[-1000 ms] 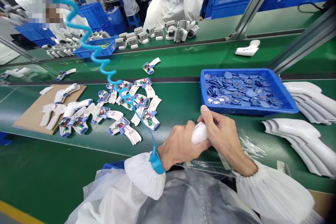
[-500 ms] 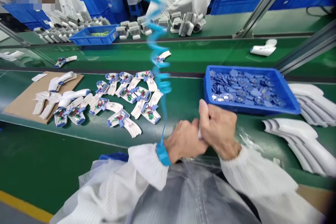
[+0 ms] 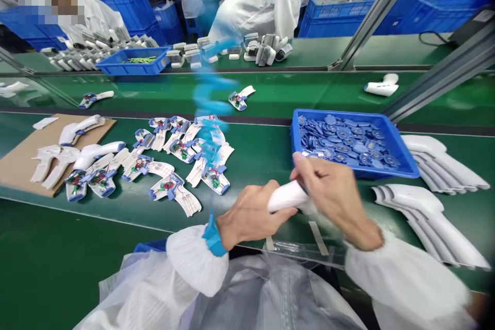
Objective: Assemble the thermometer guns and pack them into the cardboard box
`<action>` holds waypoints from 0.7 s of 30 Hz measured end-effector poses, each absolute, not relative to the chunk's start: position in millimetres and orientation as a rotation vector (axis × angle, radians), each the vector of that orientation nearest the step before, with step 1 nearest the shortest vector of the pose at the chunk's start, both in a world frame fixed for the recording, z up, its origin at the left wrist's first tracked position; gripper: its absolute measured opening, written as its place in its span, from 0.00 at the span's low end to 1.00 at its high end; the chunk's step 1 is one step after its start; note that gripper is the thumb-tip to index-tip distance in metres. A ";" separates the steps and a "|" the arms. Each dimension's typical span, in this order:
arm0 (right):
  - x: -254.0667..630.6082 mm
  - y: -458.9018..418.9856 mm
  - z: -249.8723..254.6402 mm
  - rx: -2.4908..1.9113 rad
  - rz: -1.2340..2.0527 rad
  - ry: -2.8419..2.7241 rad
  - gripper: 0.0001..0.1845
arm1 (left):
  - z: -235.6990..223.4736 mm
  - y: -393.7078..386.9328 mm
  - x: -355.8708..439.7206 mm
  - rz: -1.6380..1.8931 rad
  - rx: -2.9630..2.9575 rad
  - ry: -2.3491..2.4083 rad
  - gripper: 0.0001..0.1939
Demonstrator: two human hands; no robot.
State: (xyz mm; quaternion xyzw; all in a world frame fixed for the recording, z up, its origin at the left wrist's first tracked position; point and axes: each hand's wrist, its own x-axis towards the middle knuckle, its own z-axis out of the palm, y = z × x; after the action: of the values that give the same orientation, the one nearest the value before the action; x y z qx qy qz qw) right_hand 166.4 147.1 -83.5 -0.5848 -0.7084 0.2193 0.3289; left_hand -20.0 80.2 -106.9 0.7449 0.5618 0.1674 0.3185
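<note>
Both hands meet around a white plastic thermometer-gun housing above the front of the bench. My left hand wraps its near side, the thumb below it. From the right, my right hand grips the other end, which its fingers partly cover. A blue strap with a coiled cord circles my left wrist. Just beyond my right hand stands a blue bin of round blue parts. To the left lie several open housing halves with wires and circuit boards inside.
White shell halves are stacked at the right. Housings lie on a brown cardboard sheet at the left. A green conveyor runs behind, carrying a few housings. A metal post rises at right; co-workers in white sit opposite.
My hands have turned and drawn slightly apart, so the white housing between them now shows. The view has shifted slightly, and the coiled cord has swung left.
</note>
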 end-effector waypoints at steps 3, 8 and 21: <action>210.1 192.3 -77.0 -1.560 0.332 -2.077 0.24 | -95.7 85.2 -48.7 0.461 1.987 1.556 0.14; 233.4 262.2 -89.9 -1.306 0.305 -2.507 0.10 | -91.6 108.4 -34.9 0.146 2.538 1.568 0.23; 203.6 201.4 -64.1 -1.345 0.373 -1.908 0.16 | -84.1 130.7 -13.6 0.837 1.477 1.422 0.17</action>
State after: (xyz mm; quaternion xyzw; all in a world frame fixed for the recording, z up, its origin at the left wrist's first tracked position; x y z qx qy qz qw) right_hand 203.6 201.4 -64.1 -0.5266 -0.7468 0.1458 0.3791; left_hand -13.6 130.7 -84.1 0.5965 0.5746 0.3380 0.4471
